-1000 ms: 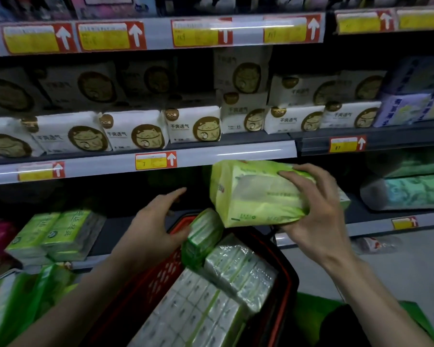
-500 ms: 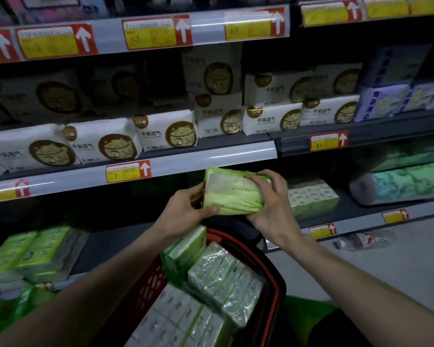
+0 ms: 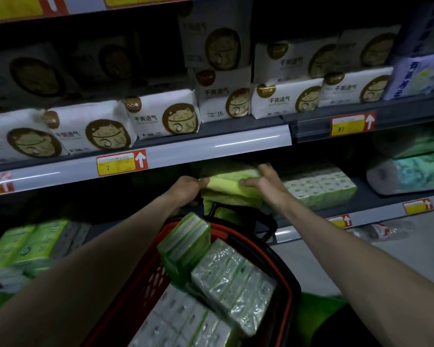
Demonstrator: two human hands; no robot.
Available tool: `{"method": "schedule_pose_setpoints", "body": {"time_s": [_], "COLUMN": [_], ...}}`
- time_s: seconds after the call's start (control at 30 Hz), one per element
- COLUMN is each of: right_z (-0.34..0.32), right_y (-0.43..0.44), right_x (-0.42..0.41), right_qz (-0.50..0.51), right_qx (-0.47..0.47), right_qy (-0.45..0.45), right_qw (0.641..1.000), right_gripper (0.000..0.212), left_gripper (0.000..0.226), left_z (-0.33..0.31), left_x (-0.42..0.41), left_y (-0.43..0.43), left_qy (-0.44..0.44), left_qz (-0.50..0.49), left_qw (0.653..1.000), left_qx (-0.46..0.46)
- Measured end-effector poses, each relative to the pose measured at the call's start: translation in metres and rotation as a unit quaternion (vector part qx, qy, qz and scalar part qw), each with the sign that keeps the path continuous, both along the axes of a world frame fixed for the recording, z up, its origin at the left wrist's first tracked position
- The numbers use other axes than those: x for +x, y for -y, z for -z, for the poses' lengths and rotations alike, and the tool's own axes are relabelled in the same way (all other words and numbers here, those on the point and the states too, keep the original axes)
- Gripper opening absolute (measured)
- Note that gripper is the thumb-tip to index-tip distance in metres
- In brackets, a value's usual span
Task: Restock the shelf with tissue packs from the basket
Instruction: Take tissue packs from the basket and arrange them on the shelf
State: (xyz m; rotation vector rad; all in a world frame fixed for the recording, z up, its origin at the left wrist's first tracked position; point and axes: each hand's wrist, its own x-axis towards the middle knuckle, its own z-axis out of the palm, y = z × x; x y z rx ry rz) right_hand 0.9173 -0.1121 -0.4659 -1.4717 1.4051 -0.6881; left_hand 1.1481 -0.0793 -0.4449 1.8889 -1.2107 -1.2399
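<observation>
Our left hand and right hand grip the green plastic-wrapped tissue pack (one each end). The red plastic basket sits below it.

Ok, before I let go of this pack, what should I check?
1. Grip: left hand and right hand hold the pack by its ends: ok.
2. Pack below the upper rail: ok.
3. Pack resting on the shelf: cannot tell, underside hidden.
4. Neighbour packs on the right stacked in order: ok.
5. Spare packs waiting in the basket: ok.
</observation>
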Motion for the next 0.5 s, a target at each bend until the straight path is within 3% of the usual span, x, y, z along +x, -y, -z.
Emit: {"method": "schedule_pose_setpoints", "body": {"time_s": [0.13,0.2,0.3,0.4,0.5], "right_z": [0.015,0.019,0.018,0.019,0.018], "right_y": [0.018,0.024,0.027,0.037,0.041], "right_x": [0.000,0.003,0.004,0.008,0.016], "right_qz": [0.085,0.109,0.050,0.059,0.081], "right_qx": [0.021,0.092,0.178,0.175,0.143], "right_qy": [0.048,0.052,0.017,-0.003,0.020], "right_qw": [0.995,0.989,0.983,0.983,0.986], "right_gripper": [0.116,0.132,0.115,0.096,0.079], "left_gripper": [0.022,0.022,0.032,0.039,0.041], "left_z": [0.007,0.010,0.013,0.019,0.026], "left_x": [0.000,0.003,0.006,0.011,0.021], "left_y": [0.020,0.029,0.033,0.039,0.047], "left_qy": [-0.019,-0.011,-0.039,-0.050,-0.071], "left_qz": [-0.033,-0.044,-0.043,-0.016,-0.055], "left_qw": [0.998,0.997,0.996,0.995,0.995], "left_qx": [0.044,0.055,0.069,0.084,0.053]}}
